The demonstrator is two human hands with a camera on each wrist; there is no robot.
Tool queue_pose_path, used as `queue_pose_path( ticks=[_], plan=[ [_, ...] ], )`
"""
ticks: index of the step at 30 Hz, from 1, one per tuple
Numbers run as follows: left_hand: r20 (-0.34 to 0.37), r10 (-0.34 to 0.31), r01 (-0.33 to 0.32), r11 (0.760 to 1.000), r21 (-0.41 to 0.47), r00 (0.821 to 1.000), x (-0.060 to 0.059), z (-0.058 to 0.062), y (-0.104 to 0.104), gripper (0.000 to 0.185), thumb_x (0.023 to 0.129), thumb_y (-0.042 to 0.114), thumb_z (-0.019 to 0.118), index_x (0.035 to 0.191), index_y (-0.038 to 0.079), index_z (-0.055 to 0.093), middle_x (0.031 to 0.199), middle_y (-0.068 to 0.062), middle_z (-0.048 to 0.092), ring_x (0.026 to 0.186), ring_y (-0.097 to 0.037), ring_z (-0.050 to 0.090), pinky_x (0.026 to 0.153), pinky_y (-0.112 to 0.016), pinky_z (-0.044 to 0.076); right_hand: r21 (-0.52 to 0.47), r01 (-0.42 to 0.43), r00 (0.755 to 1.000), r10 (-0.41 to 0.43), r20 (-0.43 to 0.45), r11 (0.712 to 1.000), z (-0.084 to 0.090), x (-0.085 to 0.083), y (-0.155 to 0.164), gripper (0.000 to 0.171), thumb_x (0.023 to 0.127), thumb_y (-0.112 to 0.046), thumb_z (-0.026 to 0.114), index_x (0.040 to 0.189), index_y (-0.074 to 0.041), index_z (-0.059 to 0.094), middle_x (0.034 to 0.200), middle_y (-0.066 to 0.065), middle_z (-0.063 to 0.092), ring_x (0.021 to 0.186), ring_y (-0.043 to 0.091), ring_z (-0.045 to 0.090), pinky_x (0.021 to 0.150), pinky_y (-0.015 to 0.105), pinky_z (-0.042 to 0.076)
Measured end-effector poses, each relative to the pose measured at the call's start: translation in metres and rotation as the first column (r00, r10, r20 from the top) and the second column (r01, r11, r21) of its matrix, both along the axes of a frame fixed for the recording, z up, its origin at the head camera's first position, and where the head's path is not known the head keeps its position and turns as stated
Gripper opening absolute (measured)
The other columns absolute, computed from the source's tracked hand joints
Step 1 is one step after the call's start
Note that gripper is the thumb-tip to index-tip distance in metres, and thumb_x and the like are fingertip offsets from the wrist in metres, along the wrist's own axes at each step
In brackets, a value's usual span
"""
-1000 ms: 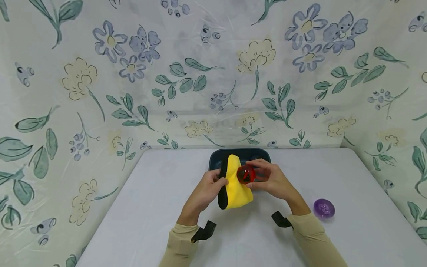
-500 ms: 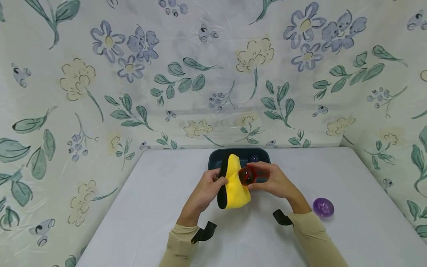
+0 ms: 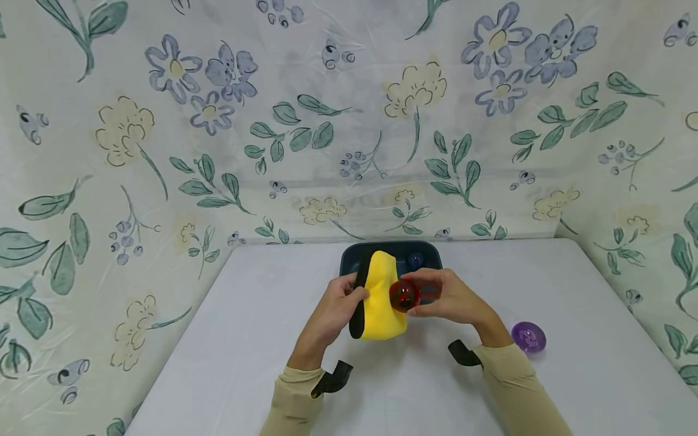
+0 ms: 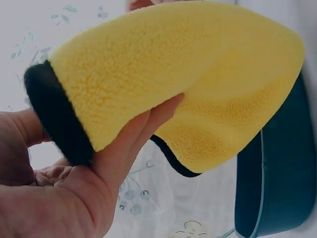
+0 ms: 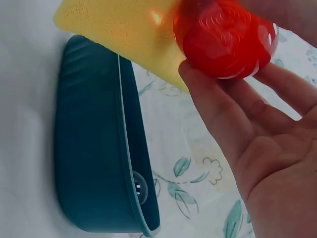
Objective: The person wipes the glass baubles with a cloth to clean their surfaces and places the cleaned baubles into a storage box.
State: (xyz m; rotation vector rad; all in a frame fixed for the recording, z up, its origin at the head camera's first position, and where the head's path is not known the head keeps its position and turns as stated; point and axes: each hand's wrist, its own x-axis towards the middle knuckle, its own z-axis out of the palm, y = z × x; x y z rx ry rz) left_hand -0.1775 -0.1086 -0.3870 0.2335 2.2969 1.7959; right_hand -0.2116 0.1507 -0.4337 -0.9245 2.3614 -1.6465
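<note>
My left hand [image 3: 335,307] pinches a yellow cloth [image 3: 378,306] with black edging, thumb on the near side. In the left wrist view the fleecy cloth [image 4: 163,69] drapes over the fingers. My right hand [image 3: 455,298] holds a shiny see-through red ball [image 3: 405,295] between thumb and fingertips. The ball overlaps the cloth's right side in the head view. From the right wrist, the red ball [image 5: 223,39] shows close against the yellow fabric. Both hands are raised in front of a dark teal bin [image 3: 351,257], whose near side they partly hide.
Inside the bin's right part sits a clear bluish ball [image 3: 415,260]. A round translucent purple piece [image 3: 529,337] lies on the white table [image 3: 262,315], just right of my right forearm. Floral sheeting [image 3: 327,169] stands behind the table and along its sides.
The cloth has shifted slightly left in my left hand. My right hand and the red ball have lowered a little, showing more of the bluish ball in the bin.
</note>
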Motion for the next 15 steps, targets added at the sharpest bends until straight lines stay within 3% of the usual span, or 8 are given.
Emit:
queue_pose_path(
  ticks=[7,15],
  plan=[
    [-0.01,-0.001,0.0,1.0,-0.022,1.0,-0.0025,-0.0024,-0.001,0.039,0.1,0.01,0.051,0.136,-0.004,0.058,0.115,-0.022,0.067,0.089,-0.02,0.067,0.09,-0.039,0.064,-0.031,-0.056,0.998,0.057,0.033,0.998,0.002,0.004,-0.0044,0.062,0.08,-0.01,0.086,0.137,-0.003,0.063,0.135,0.019,0.067,0.117,0.032,0.071,0.094,0.035,0.062],
    [-0.022,-0.018,0.017,0.998,-0.053,1.0,-0.0042,-0.0047,-0.0008,0.035,0.101,0.01,0.052,0.132,-0.003,0.059,0.112,-0.019,0.067,0.087,-0.021,0.065,0.089,-0.039,0.064,-0.047,-0.066,0.997,0.067,0.027,0.997,0.0038,0.0073,-0.0096,0.063,0.08,-0.011,0.087,0.137,-0.003,0.063,0.138,0.018,0.065,0.122,0.034,0.069,0.096,0.036,0.061]
  ],
)
